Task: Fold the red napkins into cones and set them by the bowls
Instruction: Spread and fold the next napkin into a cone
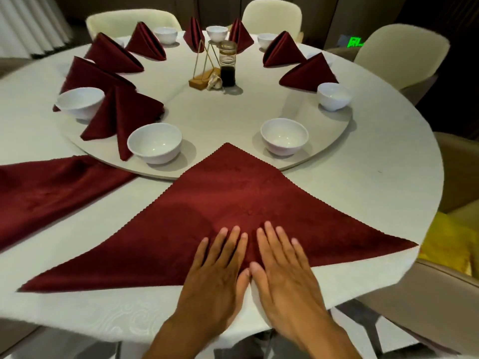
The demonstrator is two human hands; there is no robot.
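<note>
both hands, left (217, 265) and right (282, 265), flat, fingers straight, pressing triangle-folded napkin (233, 200) on desk (363, 182); next likely folding corners inward.

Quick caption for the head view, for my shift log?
Both hands, left hand and right hand, press flat on a triangle-folded red napkin near two white bowls.

Cream upholstered chairs (399, 54) were ranged round the white-clothed round table (375, 177); pale curtains (28, 24) were hung far left
</note>
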